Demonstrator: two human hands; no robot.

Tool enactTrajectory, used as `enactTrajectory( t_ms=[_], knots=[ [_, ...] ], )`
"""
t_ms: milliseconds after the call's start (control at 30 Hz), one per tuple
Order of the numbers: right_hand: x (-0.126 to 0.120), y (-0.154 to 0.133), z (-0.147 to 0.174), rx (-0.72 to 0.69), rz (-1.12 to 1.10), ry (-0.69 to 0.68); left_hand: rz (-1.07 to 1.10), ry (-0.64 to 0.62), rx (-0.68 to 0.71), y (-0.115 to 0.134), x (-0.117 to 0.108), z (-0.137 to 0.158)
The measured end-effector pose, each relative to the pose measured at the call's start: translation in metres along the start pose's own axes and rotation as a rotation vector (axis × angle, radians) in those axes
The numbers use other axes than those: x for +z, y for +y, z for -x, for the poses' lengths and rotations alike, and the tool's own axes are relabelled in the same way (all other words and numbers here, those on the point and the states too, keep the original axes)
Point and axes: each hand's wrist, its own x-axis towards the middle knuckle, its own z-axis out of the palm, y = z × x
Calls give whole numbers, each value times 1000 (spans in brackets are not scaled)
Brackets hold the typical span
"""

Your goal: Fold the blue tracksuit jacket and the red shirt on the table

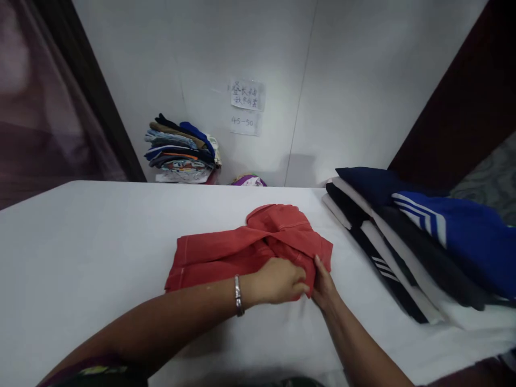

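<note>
A red long-sleeved jacket lies partly folded on the white table, with a sleeve laid across it and its collar or hood end bunched at the far side. My left hand, a silver bracelet on its wrist, is closed at the near right edge of the jacket, fingers curled on the cloth. Close by on the right, my right hand grips the jacket's side edge, its thumb on top and its other fingers hidden underneath.
Folded clothes in navy, black, grey and blue are piled along the table's right side. Past the far edge stands another stack of folded clothes, near a purple bundle. Handwritten paper signs are stuck on the wall.
</note>
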Motion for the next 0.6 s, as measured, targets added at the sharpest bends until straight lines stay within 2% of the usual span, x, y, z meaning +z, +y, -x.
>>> enactTrajectory(
  t_ms=[100,167,233,333,400,467,600],
  knots=[
    [-3,-3,-4,-129,2,108,-79,152,-209,-30,-27,-4],
    [-7,-7,-7,-193,8,185,-162,205,-278,-58,-35,-4],
    [-13,-12,-8,-209,25,252,-220,181,-378,-87,-34,-1],
    [-20,-18,-8,-234,90,313,-232,59,-484,-116,-21,6],
    [-21,-23,-5,-295,159,339,-237,33,-518,-126,-16,7],
    [-20,-33,-1,-373,211,326,-251,60,-563,-130,-19,6],
    [-13,-74,8,-514,194,227,-259,169,-603,-126,-51,6]
  ],
)
